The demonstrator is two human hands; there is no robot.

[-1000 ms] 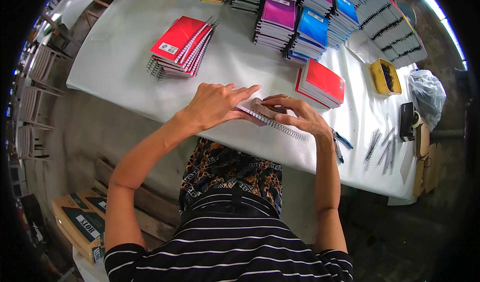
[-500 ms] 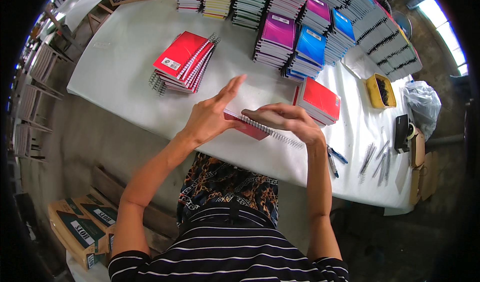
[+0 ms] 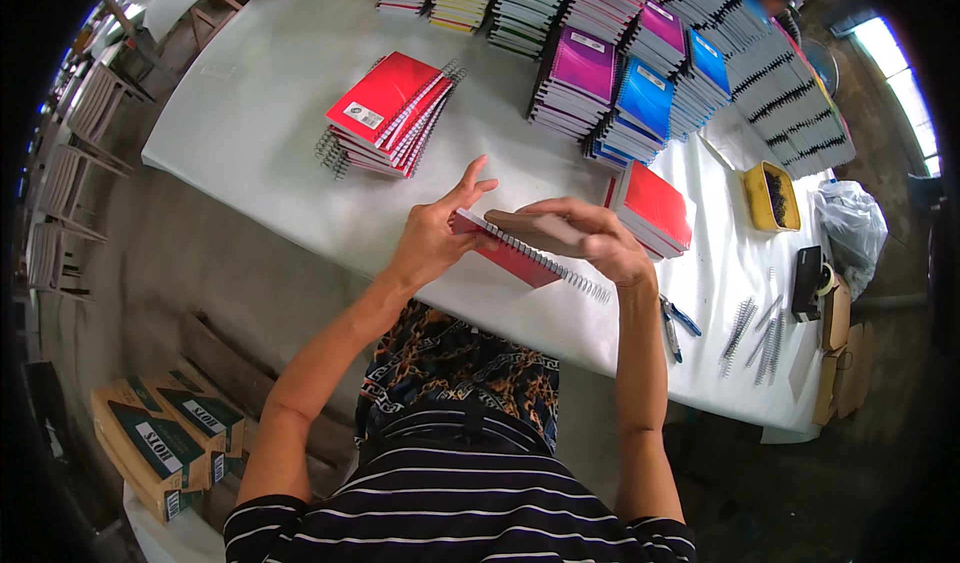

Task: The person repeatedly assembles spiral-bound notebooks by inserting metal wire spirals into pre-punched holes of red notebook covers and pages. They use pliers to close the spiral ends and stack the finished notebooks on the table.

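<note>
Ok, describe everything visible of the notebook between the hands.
The notebook has a red cover, white page edges and a silvery, metal-looking coil along one edge, running past the right end. It slants, cover toward the person, near the front of the white table. The left hand grips its left end; the right hand holds a greyish-brown pad close to the coil, contact unclear.

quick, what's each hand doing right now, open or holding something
Left hand: holding the red notebook near one end.
Right hand: holding a flat grey-brown piece by the wire coil.
</note>
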